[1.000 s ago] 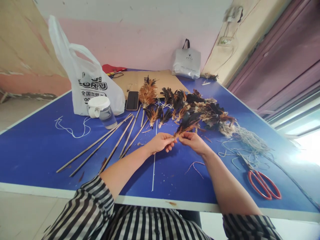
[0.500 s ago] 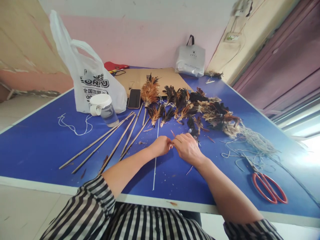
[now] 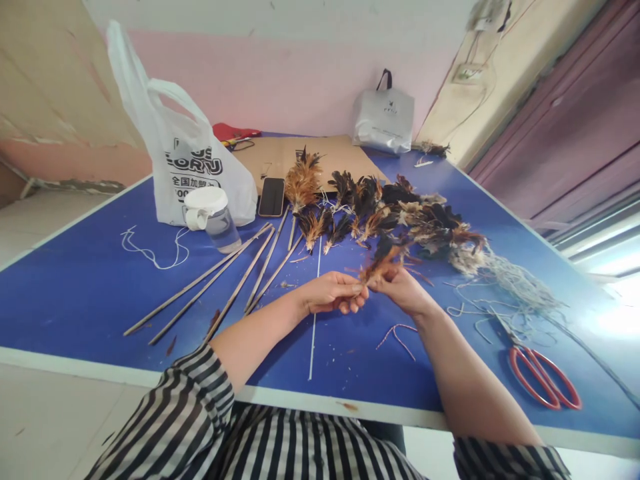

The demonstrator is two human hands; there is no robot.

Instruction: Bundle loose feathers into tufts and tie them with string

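Between my two hands, above the middle of the blue table point(image 3: 280, 353), is a small bunch of brown and black feathers point(image 3: 383, 261). My left hand point(image 3: 336, 292) pinches its lower end between thumb and fingers. From the other side, my right hand point(image 3: 401, 288) closes on the same bunch, its fingertips partly hidden. Beyond my hands lie several feather bunches point(image 3: 365, 197), with a larger fluffy brown bunch point(image 3: 303, 180) at their left. A short reddish-white string point(image 3: 397, 331) lies on the table below my right hand.
Several thin sticks point(image 3: 240, 287) lie at left, near a lidded clear jar point(image 3: 220, 230), a phone point(image 3: 271, 197) and a white plastic bag point(image 3: 195, 153). Red-handled scissors point(image 3: 543, 373) and tangled string point(image 3: 520, 283) are at right. Cardboard point(image 3: 330, 148) and a silver bag point(image 3: 384, 120) stand behind.
A feather bunch has come up from the table into my hands. My right hand has shifted right and the left slightly right. The short string now lies more fully exposed on the table.
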